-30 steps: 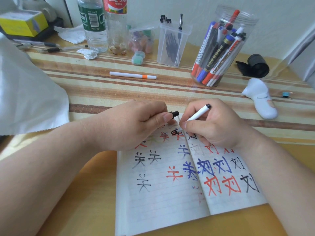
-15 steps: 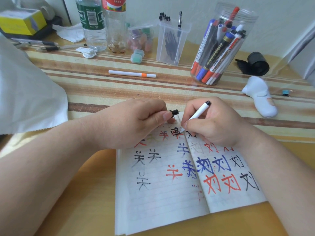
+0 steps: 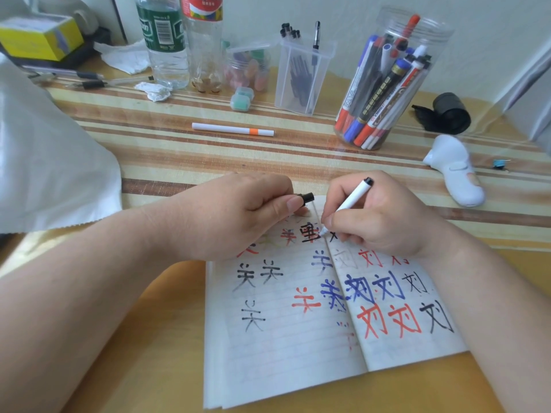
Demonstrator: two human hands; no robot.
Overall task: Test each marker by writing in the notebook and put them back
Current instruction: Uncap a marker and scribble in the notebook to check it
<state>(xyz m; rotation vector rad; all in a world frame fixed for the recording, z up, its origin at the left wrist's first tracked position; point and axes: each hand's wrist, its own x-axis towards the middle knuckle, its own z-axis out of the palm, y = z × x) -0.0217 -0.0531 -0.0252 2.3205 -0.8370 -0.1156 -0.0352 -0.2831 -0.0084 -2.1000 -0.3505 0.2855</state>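
Observation:
An open lined notebook point(image 3: 286, 347) lies on the table, covered with black, red and blue characters. My right hand point(image 3: 384, 216) grips a white marker point(image 3: 353, 199) with a black end, its tip down on the top of the right page near the fold. My left hand point(image 3: 226, 216) rests on the top of the left page and pinches the marker's black cap point(image 3: 307, 197). A clear plastic jar point(image 3: 390, 81) holding several markers stands at the back right. A white marker with an orange band point(image 3: 232, 129) lies on the table behind the notebook.
Two bottles point(image 3: 179, 40), a clear pen box point(image 3: 304, 76), a small jar of erasers point(image 3: 250, 70) and crumpled tissues line the back. A white device point(image 3: 456, 171) and a black roll point(image 3: 450, 113) sit at the right. White cloth point(image 3: 44, 162) covers the left.
The marker tip has shifted slightly over the page while writing near the fold. Both hands stay in the same place.

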